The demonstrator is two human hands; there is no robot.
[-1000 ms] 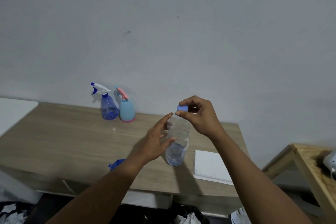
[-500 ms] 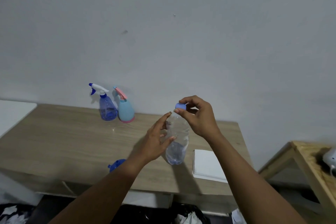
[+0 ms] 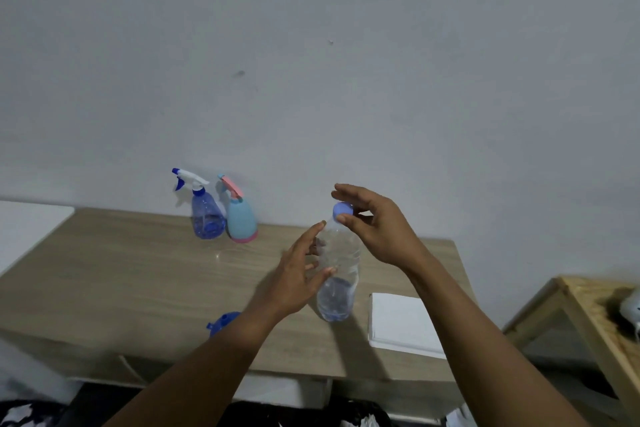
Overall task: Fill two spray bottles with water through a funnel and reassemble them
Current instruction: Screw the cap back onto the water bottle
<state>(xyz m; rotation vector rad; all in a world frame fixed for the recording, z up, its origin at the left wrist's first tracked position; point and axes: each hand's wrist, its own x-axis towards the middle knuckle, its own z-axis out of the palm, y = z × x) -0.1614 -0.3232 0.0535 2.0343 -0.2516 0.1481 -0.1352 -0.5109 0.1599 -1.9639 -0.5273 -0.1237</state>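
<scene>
A clear plastic water bottle (image 3: 337, 291) stands upright on the wooden table (image 3: 138, 274), with a little water in its base. My left hand (image 3: 298, 274) wraps around its middle from the left. My right hand (image 3: 377, 229) pinches the bottle's blue cap (image 3: 342, 211) between thumb and fingers at the neck. Two spray bottles stand against the wall at the back: a clear blue spray bottle (image 3: 204, 215) with a white and blue trigger head, and a light blue spray bottle (image 3: 241, 218) with a pink head and base. A blue funnel (image 3: 221, 321) lies on the table, partly hidden by my left forearm.
A white flat box (image 3: 401, 322) lies on the table to the right of the water bottle. A white surface (image 3: 27, 225) adjoins the table on the left. A second wooden table (image 3: 588, 315) stands at the right with a white object on it.
My right fingers have shifted around the blue cap, with the hand opening a little. The left hand and the bottle stay in place. The view has tilted slightly.
</scene>
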